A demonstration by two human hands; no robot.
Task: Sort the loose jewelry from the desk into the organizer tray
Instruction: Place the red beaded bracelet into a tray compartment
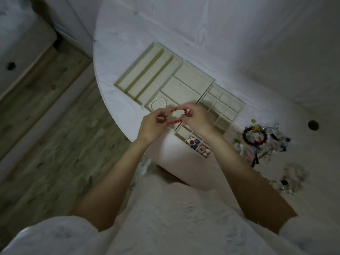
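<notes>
Item in hand: red bead bracelet (177,115), held up as an open loop above the near middle of the organizer tray (193,74).
Left hand (153,126): I pinch the loop's left side between thumb and curled fingers.
Right hand (196,118): I pinch the loop's right side the same way; the beads span the gap between my two hands.
Handling, judged: light, limp between beads, likely strung on cord or elastic; the beads look smooth and could slip, so a fingertip pinch on opposite sides suits it. Overstretching is the risk I would guard against.
Best hold, judged: on the beads themselves, two opposite points, so the ring keeps its shape as it goes down.
Neighbouring compartment: a white pearl bracelet (158,104) lies coiled just beyond my left hand.
Near compartments: small coloured pieces (199,145) fill cells below my right wrist.
Loose pile (261,140): tangled jewelry, including a dark red bead bracelet, on the desk (128,52) to the right of the tray, well apart from my hands.
Second cluster (288,179): blurred items nearer me, unidentifiable.
Obstructions: tray dividers only; my own hands hide the cell directly beneath.
</notes>
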